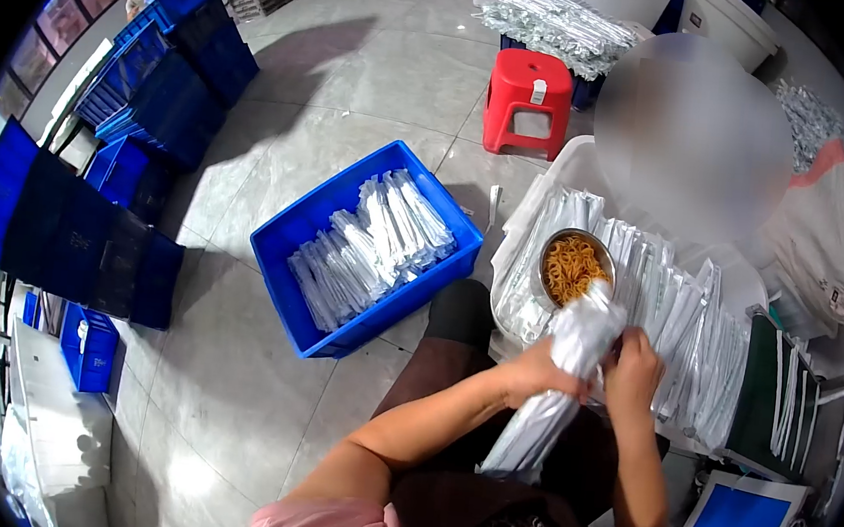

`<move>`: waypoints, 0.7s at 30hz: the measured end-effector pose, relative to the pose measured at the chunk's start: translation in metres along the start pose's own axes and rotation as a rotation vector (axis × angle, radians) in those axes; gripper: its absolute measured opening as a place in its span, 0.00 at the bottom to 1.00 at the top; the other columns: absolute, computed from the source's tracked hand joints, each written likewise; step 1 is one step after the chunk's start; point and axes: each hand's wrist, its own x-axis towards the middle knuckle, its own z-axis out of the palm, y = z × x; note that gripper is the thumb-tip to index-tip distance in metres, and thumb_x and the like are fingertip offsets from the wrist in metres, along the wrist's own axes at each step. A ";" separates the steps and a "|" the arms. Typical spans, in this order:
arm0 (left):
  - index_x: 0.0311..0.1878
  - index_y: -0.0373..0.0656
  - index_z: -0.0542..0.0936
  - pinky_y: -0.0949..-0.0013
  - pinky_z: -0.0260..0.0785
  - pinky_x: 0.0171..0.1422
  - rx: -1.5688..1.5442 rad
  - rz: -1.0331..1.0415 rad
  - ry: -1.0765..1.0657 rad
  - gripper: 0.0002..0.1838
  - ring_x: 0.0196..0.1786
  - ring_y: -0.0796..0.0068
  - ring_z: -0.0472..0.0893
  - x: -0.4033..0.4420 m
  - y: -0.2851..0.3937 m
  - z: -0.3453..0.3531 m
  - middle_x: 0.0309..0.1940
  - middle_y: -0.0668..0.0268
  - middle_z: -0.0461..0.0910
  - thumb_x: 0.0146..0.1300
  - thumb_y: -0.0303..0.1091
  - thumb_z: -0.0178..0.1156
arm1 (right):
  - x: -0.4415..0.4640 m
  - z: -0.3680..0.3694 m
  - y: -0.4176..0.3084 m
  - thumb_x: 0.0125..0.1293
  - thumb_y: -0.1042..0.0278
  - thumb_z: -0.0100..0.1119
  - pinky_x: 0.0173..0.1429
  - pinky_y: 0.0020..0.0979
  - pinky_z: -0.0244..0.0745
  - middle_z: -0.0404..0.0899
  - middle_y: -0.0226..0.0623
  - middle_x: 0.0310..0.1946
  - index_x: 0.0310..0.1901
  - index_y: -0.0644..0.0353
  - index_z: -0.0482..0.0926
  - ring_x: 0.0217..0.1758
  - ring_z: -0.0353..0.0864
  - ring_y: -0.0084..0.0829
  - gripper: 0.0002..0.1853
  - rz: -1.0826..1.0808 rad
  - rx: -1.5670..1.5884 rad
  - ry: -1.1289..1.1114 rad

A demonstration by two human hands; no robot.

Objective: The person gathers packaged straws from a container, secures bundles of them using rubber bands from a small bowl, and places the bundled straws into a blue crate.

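My left hand is wrapped round a bundle of long, thin pieces in shiny clear plastic sleeves, held slanting over my lap. My right hand is closed against the bundle's right side, its fingers bent; what they pinch, if anything, is hidden. Just beyond the bundle's upper end is a steel bowl of orange-brown rubber bands. The bowl sits on more sleeved pieces lying in rows in a white tub.
A blue crate with sleeved bundles stands on the floor to the left. Beyond the tub are a red stool and a heap of sleeved pieces. Stacked blue crates line the left side. A blurred round patch covers the upper right.
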 end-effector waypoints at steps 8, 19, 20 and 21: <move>0.48 0.34 0.65 0.69 0.64 0.38 -0.477 -0.169 -0.386 0.33 0.27 0.70 0.72 0.003 -0.045 -0.029 0.25 0.63 0.70 0.32 0.29 0.62 | -0.057 -0.001 0.039 0.57 0.81 0.43 0.39 0.30 0.69 0.69 0.39 0.16 0.17 0.61 0.68 0.21 0.69 0.31 0.12 0.449 1.686 -0.046; 0.41 0.36 0.69 0.67 0.69 0.38 -0.240 -0.230 -0.428 0.21 0.30 0.68 0.75 0.009 -0.050 0.005 0.28 0.59 0.73 0.40 0.29 0.60 | -0.016 -0.044 0.009 0.54 0.81 0.56 0.64 0.30 0.56 0.57 0.46 0.63 0.60 0.70 0.57 0.65 0.59 0.32 0.31 0.052 1.238 -0.228; 0.39 0.35 0.70 0.67 0.71 0.36 -0.181 -0.240 -0.395 0.19 0.30 0.68 0.76 0.010 -0.052 0.015 0.27 0.58 0.73 0.40 0.28 0.59 | -0.008 -0.061 0.006 0.49 0.80 0.60 0.61 0.29 0.60 0.66 0.47 0.57 0.57 0.70 0.62 0.60 0.65 0.31 0.31 -0.033 0.998 -0.283; 0.37 0.34 0.71 0.68 0.71 0.35 -0.159 -0.239 -0.451 0.17 0.28 0.68 0.76 0.010 -0.048 0.025 0.26 0.58 0.73 0.40 0.27 0.59 | -0.003 -0.077 0.004 0.47 0.80 0.60 0.57 0.28 0.64 0.70 0.45 0.52 0.53 0.69 0.67 0.56 0.69 0.30 0.28 -0.028 0.953 -0.415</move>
